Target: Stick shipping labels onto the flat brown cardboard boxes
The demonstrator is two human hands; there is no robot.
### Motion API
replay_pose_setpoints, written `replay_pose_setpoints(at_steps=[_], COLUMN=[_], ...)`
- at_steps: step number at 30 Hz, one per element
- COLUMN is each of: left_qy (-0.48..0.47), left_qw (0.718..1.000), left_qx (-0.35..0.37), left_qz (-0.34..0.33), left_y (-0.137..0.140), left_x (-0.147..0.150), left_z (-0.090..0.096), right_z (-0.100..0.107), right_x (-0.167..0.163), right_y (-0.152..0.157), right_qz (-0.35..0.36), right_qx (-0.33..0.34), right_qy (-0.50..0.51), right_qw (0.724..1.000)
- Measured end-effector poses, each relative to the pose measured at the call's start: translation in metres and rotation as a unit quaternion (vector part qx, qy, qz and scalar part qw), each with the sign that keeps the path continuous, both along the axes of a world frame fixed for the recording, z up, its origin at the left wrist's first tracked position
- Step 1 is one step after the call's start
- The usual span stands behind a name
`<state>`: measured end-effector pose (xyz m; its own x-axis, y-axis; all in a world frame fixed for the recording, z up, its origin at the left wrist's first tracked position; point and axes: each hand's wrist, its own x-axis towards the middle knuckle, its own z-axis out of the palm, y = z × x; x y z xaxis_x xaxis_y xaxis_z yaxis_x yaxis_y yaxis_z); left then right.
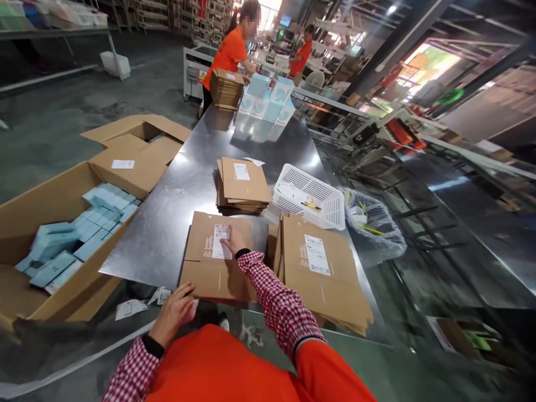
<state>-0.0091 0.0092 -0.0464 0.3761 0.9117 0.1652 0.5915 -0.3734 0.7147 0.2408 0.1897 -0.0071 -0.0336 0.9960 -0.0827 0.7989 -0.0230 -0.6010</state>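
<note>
A flat cardboard carton (209, 279) with printed lettering lies at the near edge of the metal table. My right hand (235, 240) rests on its white shipping label (221, 248), fingers touching the paper and not wrapped round anything. At the carton's lower left corner, my left hand (173, 314) is closed with bent fingers. Something pale shows beside its thumb, too unclear to name. To the right, a stack of flat labelled cartons (330, 285) leans close to my right forearm. Another flat carton stack (245, 187) sits just beyond.
A white perforated basket (335, 209) holds papers and a yellow pen. Beside the table hangs a clear plastic bag (377, 229). On the left, a large open box (79, 301) contains blue boxes. Co-workers in orange stand past more blue boxes (266, 106) at the metal table's (146, 234) far end.
</note>
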Motion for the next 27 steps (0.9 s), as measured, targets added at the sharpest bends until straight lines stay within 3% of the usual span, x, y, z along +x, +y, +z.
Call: replay_pose_setpoints(at_steps=[5, 10, 12, 14, 16, 18, 24, 27], left_qy=[-0.018, -0.030, -0.031, -0.029, -0.025, -0.021, -0.070, -0.092], left_qw=[1.000, 0.999, 0.998, 0.997, 0.995, 0.993, 0.973, 0.963], left_qx=[-0.008, -0.038, -0.054, -0.068, -0.077, -0.088, -0.177, -0.199], left_qz=[0.010, 0.023, 0.026, 0.035, 0.056, 0.078, 0.132, 0.156], left_y=[0.003, 0.004, 0.005, 0.007, 0.009, 0.011, 0.014, 0.015], left_x=[0.000, 0.001, 0.000, -0.001, -0.003, -0.005, -0.019, -0.026], left_z=[-0.001, 0.003, 0.006, 0.009, 0.009, 0.007, -0.012, -0.003], right_z=[0.005, -0.011, -0.016, -0.017, -0.015, -0.013, 0.001, 0.024], right_x=[-0.013, -0.044, -0.037, -0.017, 0.006, 0.021, 0.013, 0.019], right_y=[-0.021, -0.032, -0.024, -0.017, -0.018, -0.027, -0.058, -0.062], right_qz=[-0.078, 0.082, 0.036, -0.081, -0.206, -0.282, -0.296, -0.251], right_qx=[0.042, 0.054, 0.025, -0.013, -0.033, -0.033, -0.028, -0.009], right_qy=[-0.202, -0.190, -0.168, -0.141, -0.092, -0.047, -0.016, 0.042], right_qw=[0.976, 0.977, 0.985, 0.987, 0.974, 0.958, 0.955, 0.967])
